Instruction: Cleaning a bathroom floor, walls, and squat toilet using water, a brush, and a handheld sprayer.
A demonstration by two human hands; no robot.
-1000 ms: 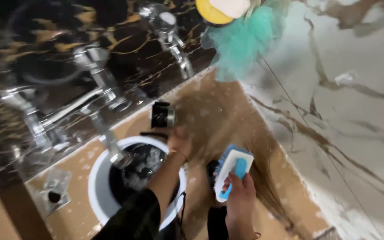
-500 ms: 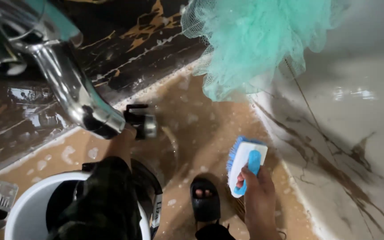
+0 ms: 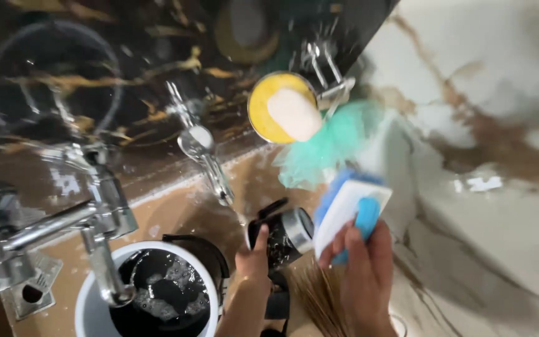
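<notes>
Your right hand [image 3: 363, 274] is closing its grip around a white-and-blue scrub brush [image 3: 350, 212], fingers wrapped over the blue handle, and holding it up close to the pale marbled wall [image 3: 488, 125]. Your left hand [image 3: 254, 256] is gripping a small dark jar with a silvery lid [image 3: 285, 232], tilted on its side just beside the brush and nearly touching it. Judging from this, you are in the middle of a scrubbing step, brush in one hand and jar in the other; the next move is calling for bringing the bristles flat to a surface while keeping the jar steady.

Just above the brush a teal mesh sponge [image 3: 329, 146] is hanging under a yellow soap dish with a pale bar [image 3: 282, 112], crowding the space where you are working. A chrome tap [image 3: 204, 156] is jutting out left of the jar. Below it a white bucket [image 3: 88, 299] of dark water is standing on the tan floor [image 3: 176, 212], close under your left forearm. Broom bristles [image 3: 319, 293] are lying beneath your hands.
</notes>
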